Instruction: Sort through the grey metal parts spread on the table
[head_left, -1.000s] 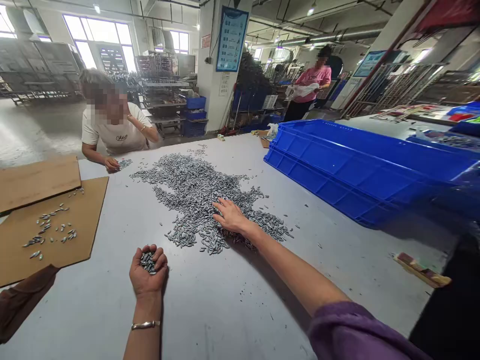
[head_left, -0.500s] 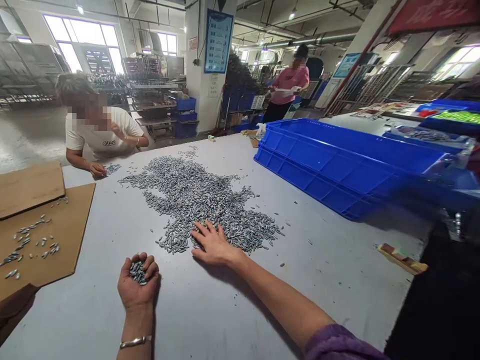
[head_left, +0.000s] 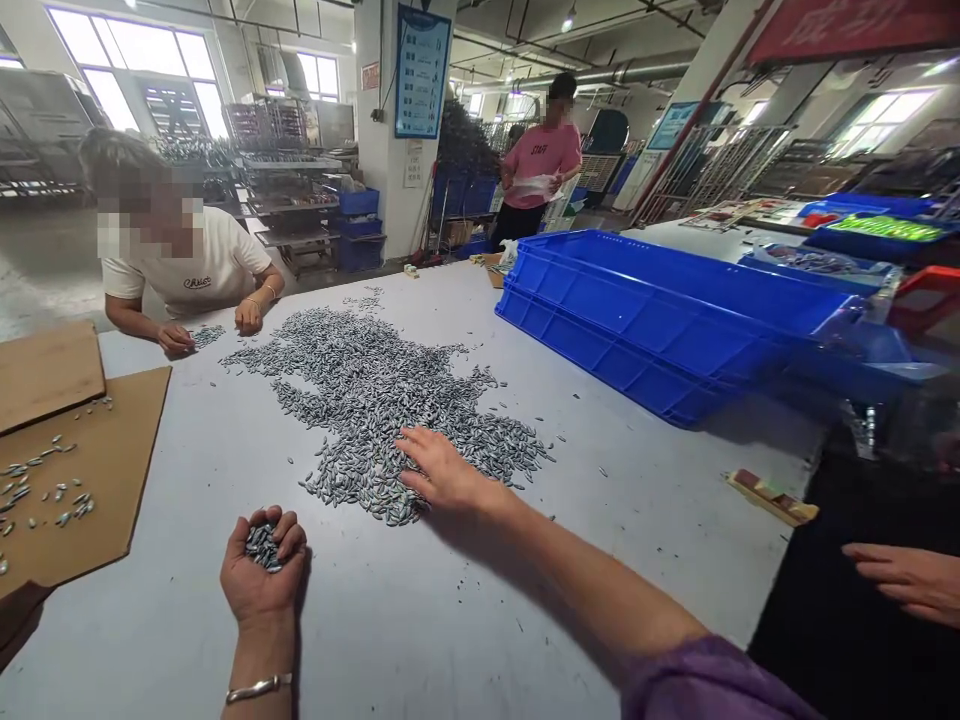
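My left hand [head_left: 264,568], palm up with its fingers curled, cups a handful of small grey spindle-shaped pieces [head_left: 265,546] just above the near part of the table. My right hand [head_left: 442,470] reaches over the near right side of a wide pile of the same grey pieces [head_left: 360,385]. Its fingers are stretched out and lie on or just over the pile; whether they press on it I cannot tell. The pile spreads across the middle of the white table [head_left: 390,620].
Cardboard sheets [head_left: 90,480] with loose pieces lie at left. A large blue crate [head_left: 637,330] stands at right, near a small wooden block [head_left: 772,497]. A person in white [head_left: 187,260] sits across the table; another in pink [head_left: 544,160] stands behind. Someone else's hand [head_left: 915,580] shows at right.
My right hand has shifted over the pile, and pieces at its near edge have spread toward me. The person opposite has lowered a hand to the table. Another hand has appeared at right.
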